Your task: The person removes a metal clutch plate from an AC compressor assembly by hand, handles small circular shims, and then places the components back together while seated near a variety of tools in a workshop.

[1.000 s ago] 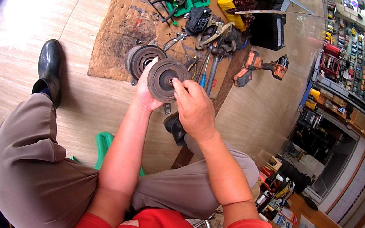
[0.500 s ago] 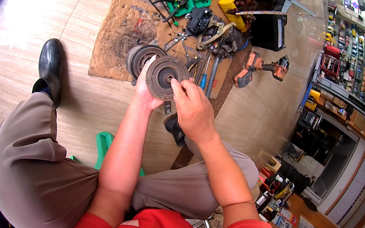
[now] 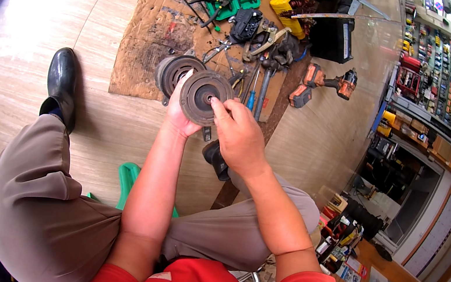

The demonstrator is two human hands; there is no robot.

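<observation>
Ringed disc point(image 3: 193, 93) sits just right of the round housing point(image 3: 169, 71), overlapping it in view (contact? can't tell), axis facing me. My left hand point(image 3: 181, 116) holds the disc; my right hand point(image 3: 237, 130) is nearer its hub, fingertips point(image 3: 214, 102) touching, grip unclear. Both parts: dull, grimy, metallic-looking.

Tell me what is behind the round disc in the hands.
Past the left side of the disc show part of the left hand and, beyond it, a round grooved part. The covered remainder of both cannot be seen.
</observation>
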